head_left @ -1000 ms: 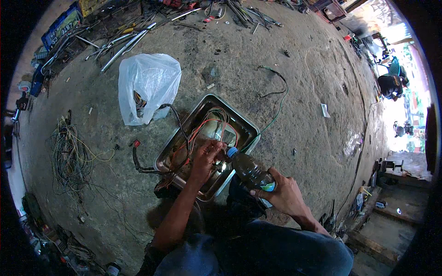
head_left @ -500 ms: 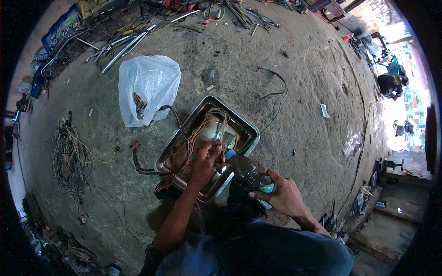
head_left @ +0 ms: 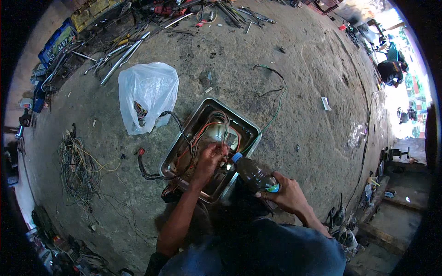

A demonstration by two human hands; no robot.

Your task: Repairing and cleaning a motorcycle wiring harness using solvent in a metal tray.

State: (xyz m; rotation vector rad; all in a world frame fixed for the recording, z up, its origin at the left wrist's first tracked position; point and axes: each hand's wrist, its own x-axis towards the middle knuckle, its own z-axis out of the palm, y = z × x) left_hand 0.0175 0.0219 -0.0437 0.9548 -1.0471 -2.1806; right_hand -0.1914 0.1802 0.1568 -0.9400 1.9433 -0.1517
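Observation:
My left hand [head_left: 211,162] is closed over a metal tray [head_left: 252,128], its fingers on a wire bundle [head_left: 224,120] that loops up inside. What sits right at the fingertips is too small to make out. My right hand [head_left: 286,192] grips the base of a clear plastic bottle [head_left: 254,173] with dark contents. The bottle lies tilted at the tray's right edge, its blue cap [head_left: 237,158] pointing toward my left hand. Orange and dark wires spread through the tray. A dark sleeved cable with a red connector [head_left: 141,151] hangs out over its left side.
Beyond the tray stands a white plastic bag [head_left: 149,92] with wires inside. A tangle of wires [head_left: 79,168] lies at left, a green wire [head_left: 281,103] at right. Hand tools [head_left: 126,55] are heaped along the far left. Another person [head_left: 392,72] is at the far right.
The view has shifted slightly. My right hand and the bottle have moved a little right and nearer me, while my left hand keeps its hold over the tray.

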